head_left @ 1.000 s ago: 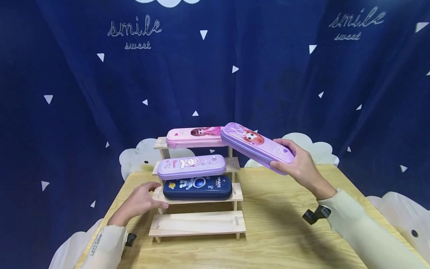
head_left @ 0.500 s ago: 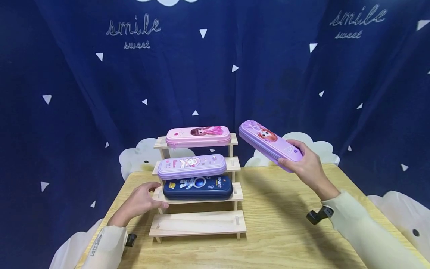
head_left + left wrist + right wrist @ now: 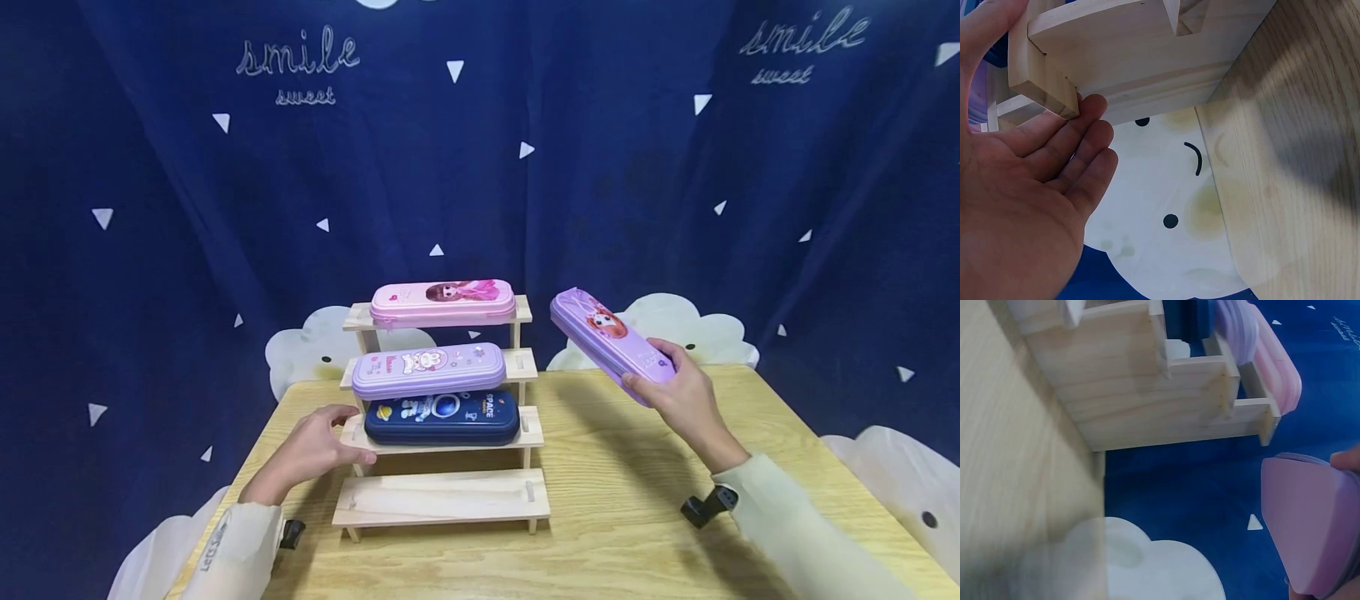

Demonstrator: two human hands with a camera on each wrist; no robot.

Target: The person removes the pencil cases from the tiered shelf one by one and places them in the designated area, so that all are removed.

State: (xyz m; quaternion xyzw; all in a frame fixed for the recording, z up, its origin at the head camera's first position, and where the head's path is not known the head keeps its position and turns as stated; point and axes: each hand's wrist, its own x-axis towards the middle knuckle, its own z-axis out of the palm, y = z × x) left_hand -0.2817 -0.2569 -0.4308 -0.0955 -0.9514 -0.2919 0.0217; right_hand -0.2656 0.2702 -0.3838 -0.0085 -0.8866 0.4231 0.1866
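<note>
In the head view, my right hand (image 3: 686,404) grips the lower end of a purple pencil case (image 3: 611,337) with a red-haired doll picture. It hangs tilted in the air, right of a stepped wooden rack (image 3: 442,498). My left hand (image 3: 311,448) holds the left end of the rack's second step from the bottom, fingers curled at its edge in the left wrist view (image 3: 1029,187). On the rack lie a pink pencil case (image 3: 408,310) at the top, a lilac one (image 3: 397,379) below it, and a navy space-themed one (image 3: 438,429) under that. The lowest step is bare.
A light wooden table (image 3: 600,533) carries the rack. Behind it hangs a dark blue curtain (image 3: 637,183) with white triangles and cloud shapes. In the right wrist view, the table edge (image 3: 1099,465) runs close beside the rack.
My right hand has carried the purple pencil case rightward, away from the pink one on the top step, then slightly down. The left hand stays where it was on the rack.
</note>
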